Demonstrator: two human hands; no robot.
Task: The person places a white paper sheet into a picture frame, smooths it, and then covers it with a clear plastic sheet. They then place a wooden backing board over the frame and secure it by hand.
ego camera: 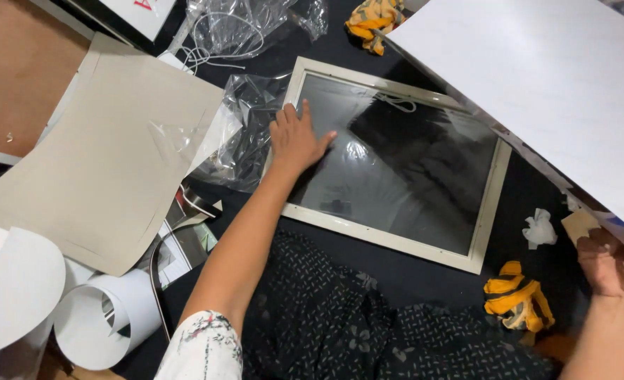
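My left hand (pixel 296 138) lies flat, fingers spread, on the left edge of a pale-framed picture frame (pixel 490 207) whose glass reflects the room. The frame rests on a black surface in front of me. My right hand (pixel 613 264) grips the lower edge of a large white sheet (pixel 537 77) that is lifted above the frame's right side and hides its upper right corner.
A big grey cardboard sheet (pixel 108 162) lies at the left. Clear plastic wrap (pixel 245 134) sits beside the frame, and more at the top. Rolled white paper (pixel 108 320) is at the lower left. Yellow cloths (pixel 517 299) and a crumpled tissue (pixel 540 229) lie nearby.
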